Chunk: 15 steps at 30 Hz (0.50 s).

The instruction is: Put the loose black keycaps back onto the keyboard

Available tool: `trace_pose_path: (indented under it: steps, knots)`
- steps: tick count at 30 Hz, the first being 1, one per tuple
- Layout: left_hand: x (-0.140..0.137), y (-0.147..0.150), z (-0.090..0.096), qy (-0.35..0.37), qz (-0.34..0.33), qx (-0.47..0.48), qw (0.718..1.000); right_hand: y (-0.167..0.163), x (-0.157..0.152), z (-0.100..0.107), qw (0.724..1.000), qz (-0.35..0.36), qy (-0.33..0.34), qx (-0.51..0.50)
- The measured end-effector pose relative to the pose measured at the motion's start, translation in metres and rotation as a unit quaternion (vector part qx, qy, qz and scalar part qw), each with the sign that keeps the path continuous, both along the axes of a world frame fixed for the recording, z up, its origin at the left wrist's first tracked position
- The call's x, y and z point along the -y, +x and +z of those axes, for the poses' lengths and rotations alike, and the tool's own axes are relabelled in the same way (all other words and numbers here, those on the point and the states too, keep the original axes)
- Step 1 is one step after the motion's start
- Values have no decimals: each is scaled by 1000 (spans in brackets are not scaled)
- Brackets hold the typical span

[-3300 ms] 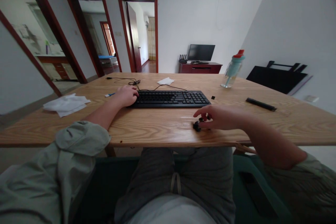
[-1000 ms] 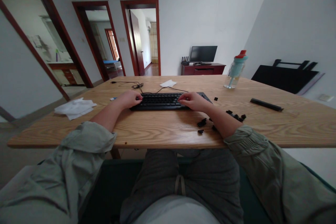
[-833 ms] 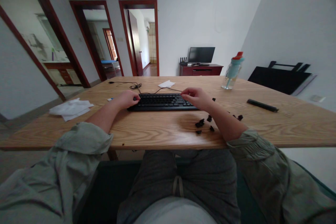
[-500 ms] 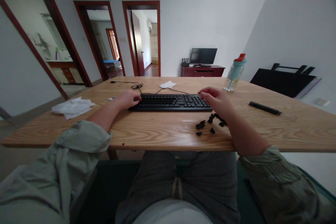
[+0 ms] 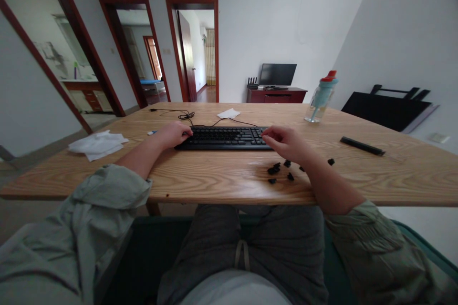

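A black keyboard (image 5: 223,138) lies lengthwise across the middle of the table. At its left end, my left hand (image 5: 173,135) is closed, with curled fingers gripping the edge. My right hand (image 5: 289,143) hovers at the number-pad side and covers part of the keys. Its thumb and index finger come together in a pinch; anything between them is too small to make out. Several loose black keycaps (image 5: 275,168) are scattered on the wood in front of the keyboard, near my right wrist. Another black keycap (image 5: 331,161) lies to the right of that forearm.
White tissues (image 5: 98,145) lie at the left, and a smaller white tissue (image 5: 229,113) sits behind the keyboard. A black cable (image 5: 186,115) is bunched at the back. To the right stand a water bottle (image 5: 319,102) and a dark flat bar (image 5: 362,146) on the table (image 5: 222,181).
My right hand has shifted left and slightly down, from the keyboard's right end onto the number-pad side. The left hand stays at the left end.
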State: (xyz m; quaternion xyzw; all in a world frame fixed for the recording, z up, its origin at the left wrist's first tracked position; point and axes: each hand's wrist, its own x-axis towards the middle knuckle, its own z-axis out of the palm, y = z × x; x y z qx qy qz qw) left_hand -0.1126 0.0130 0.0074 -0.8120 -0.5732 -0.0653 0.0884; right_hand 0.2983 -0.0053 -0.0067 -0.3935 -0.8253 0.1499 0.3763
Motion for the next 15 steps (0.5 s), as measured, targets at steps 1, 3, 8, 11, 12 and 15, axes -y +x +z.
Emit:
trace_pose_path:
  steps: [1,3,8,11,12,15]
  knots:
    - [-1,-1,-1,3,2,-2,1000,0,0,0,1000,0,-1,3]
    - [-2,-3,-2,10,3,0,1000,0,0,-1,1000,0,0,8]
    - [-3,-9,-6,8,5,34,999,0,0,-1,1000,2,5,17]
    - [-1,-9,-5,-6,13,26,1000,0,0,-1,1000,0,9,17]
    - [0,-9,-5,-7,12,22,1000,0,0,-1,1000,0,8,18]
    - [3,-7,-3,-4,2,15,1000,1,0,-1,1000,-1,6,25]
